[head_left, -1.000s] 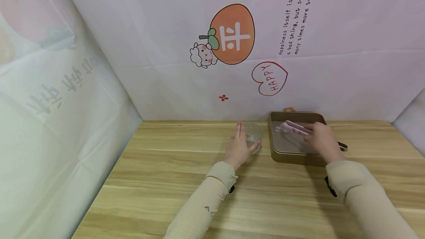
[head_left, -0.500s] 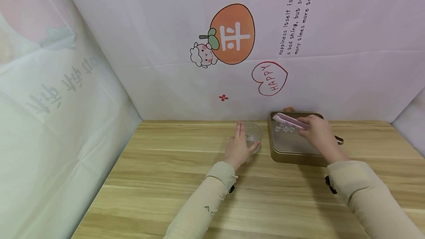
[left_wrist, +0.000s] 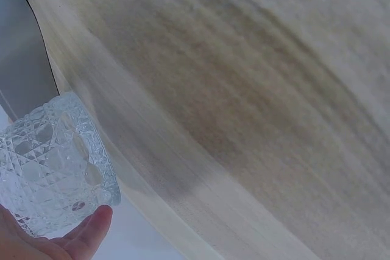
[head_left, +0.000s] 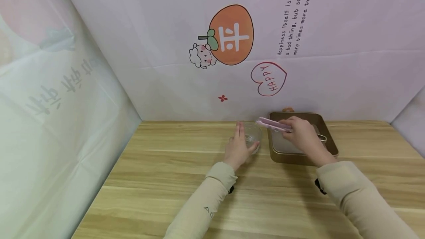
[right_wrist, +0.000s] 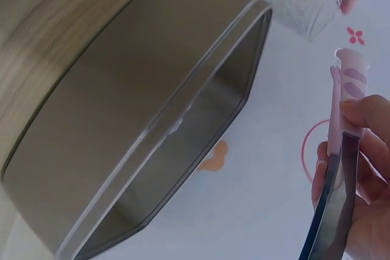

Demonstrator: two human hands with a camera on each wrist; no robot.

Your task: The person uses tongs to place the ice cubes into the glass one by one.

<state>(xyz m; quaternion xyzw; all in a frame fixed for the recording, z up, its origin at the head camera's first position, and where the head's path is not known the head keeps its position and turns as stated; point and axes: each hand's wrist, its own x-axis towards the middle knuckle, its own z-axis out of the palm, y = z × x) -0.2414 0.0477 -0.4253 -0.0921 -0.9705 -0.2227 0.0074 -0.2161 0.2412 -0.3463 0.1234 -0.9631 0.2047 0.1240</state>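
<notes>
Pink tongs (head_left: 272,124), probably mauve-patched though blurry; clear diamond-patterned glass (left_wrist: 52,165); bronze-gold tin (head_left: 289,158); brown-streaked tabletop (head_left: 159,180).

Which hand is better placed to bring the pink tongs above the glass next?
Probably the right hand: it grips the pink tongs, whose tips are close to the glass. The left hand holds the glass.

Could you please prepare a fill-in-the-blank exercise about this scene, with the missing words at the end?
The tongs in the right hand have gripping ends coloured mainly ____.
In the head view, the box stands to the ____ of the clear cup.
Of box and clear cup, the left hand touches only the ____.
The red heart encloses the printed word ____.
Missing words: pink; right; clear cup; HAPPY.
</notes>
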